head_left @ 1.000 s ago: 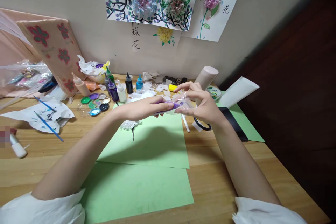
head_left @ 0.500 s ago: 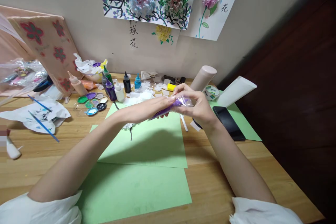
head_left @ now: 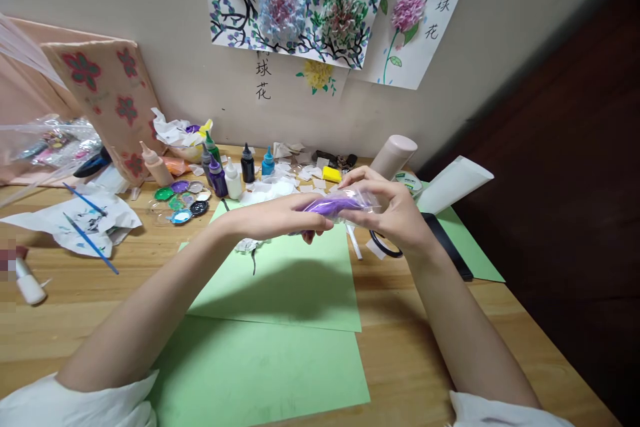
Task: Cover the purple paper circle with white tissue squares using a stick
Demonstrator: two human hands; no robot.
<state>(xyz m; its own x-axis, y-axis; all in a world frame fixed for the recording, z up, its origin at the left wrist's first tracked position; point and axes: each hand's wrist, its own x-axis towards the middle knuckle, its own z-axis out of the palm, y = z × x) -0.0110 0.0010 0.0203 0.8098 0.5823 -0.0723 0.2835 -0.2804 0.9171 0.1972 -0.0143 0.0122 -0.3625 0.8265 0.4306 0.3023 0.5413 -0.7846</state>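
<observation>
A clear plastic packet with something soft and purple in it is held up between both hands, above the green paper. My left hand grips its left part, thumb along the near side and fingers underneath. At the packet's right end my right hand pinches it, with the index finger arched over the top. What exactly the purple content is cannot be made out. Below the hands, a small crumpled white piece with a dark strand lies on the paper.
Paint bottles and a paint palette stand at the back left, with brushes on a stained tissue. To the right are scissors, a black phone, and a white tube. Flower pictures hang on the wall.
The packet has tilted so more of its purple top shows. My left hand has moved from lying over it to holding its side. The view has shifted slightly.
</observation>
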